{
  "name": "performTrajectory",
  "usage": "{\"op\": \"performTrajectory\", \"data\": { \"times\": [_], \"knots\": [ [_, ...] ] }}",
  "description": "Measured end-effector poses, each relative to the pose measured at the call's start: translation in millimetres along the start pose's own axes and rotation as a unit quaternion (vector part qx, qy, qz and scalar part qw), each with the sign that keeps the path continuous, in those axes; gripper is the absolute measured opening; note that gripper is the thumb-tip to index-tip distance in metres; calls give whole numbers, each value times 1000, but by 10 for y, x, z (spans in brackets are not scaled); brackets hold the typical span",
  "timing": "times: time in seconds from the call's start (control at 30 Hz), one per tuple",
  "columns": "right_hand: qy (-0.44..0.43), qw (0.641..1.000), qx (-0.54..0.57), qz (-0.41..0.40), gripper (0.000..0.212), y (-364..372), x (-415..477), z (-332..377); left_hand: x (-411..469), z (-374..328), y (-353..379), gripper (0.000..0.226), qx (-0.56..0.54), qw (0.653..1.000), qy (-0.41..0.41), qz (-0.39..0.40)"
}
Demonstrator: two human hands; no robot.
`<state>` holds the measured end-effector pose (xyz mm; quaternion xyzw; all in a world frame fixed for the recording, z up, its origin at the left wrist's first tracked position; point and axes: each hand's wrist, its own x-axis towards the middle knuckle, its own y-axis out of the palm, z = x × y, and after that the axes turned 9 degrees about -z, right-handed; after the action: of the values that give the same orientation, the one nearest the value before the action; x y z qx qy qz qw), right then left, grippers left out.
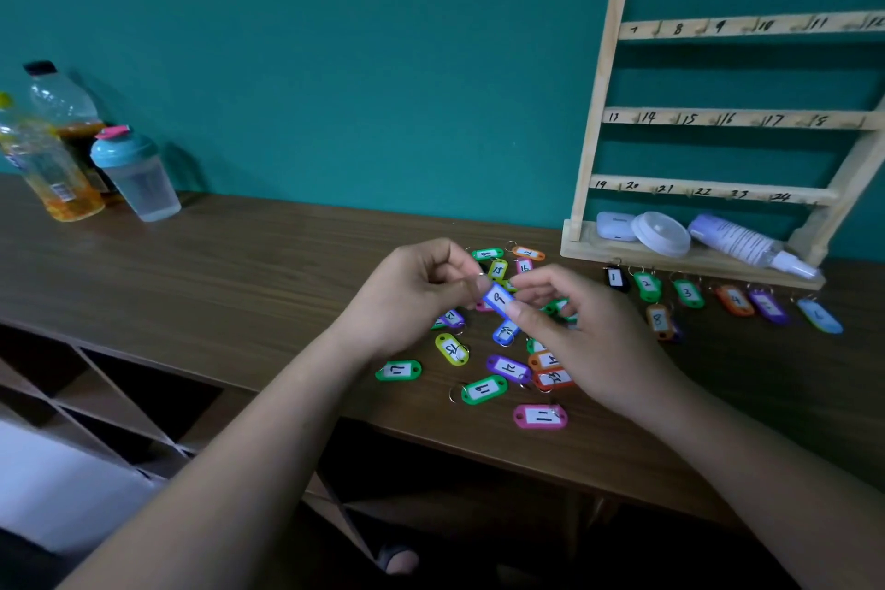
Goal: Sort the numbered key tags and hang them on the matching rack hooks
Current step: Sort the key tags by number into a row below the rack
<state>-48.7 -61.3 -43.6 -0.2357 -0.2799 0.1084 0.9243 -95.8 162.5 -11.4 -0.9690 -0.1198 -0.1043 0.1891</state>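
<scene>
Just short of the hands, towards the front edge of the counter (191, 264), one pink tag (540, 416) marked 11 lies alone. Above the loose pile (508, 367) the left hand (416, 292) pinches the ring of a blue tag (498, 299). The right hand (589, 340) pinches the tag's body between thumb and forefinger. Both hands are thus grasping this single tag, held clear of the counter.

The tag's number reads as 9, but turned over it could pass for 6, so I judge a wrong hook or slot the likeliest slip. The ring pinch looks slight; if it lets go, the tag would drop among the others. The right forearm also hangs low over the pile and could sweep tags towards the front edge.

The pile holds more than a dozen tags. I cannot count them exactly, since the right hand covers some.

To the right of the hands a sorted row (688, 293) of six tags lies in line. Two more lie stacked just short of it, the upper one marked 8.

Beyond that stands one wooden rack (592, 134). Three of its numbered rails are in full view and a fourth is cut off at the top, and every hook in view is bare. Its base shelf carries three things: a white case (614, 225), a round white tub (661, 232) and a spray bottle (747, 244).

Far to the left of the hands stand two bottles (48, 173) and one shaker cup (139, 177).
</scene>
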Motion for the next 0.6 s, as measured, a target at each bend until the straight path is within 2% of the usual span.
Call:
{"op": "performTrajectory", "data": {
  "times": [0.2,0.27,0.33,0.4,0.47,0.6],
  "knots": [
    [48,995,80,35,7,-29,-1,31,-37,-26,44,16,-29,998,-1,60],
    [55,994,87,34,5,-63,2,33,-2,-32,-37,13,-31,998,1,49],
    [61,994,81,28,5,-107,2,31,74,40,-161,8,57,998,27,-5],
    [68,995,65,26,6,-147,-7,24,149,174,-256,4,213,973,63,-58],
    [68,996,51,28,8,-179,-23,13,183,312,-262,19,305,948,67,-55],
    [62,997,29,38,8,-211,-56,2,205,446,-161,52,374,926,28,-37]
  ]
}}
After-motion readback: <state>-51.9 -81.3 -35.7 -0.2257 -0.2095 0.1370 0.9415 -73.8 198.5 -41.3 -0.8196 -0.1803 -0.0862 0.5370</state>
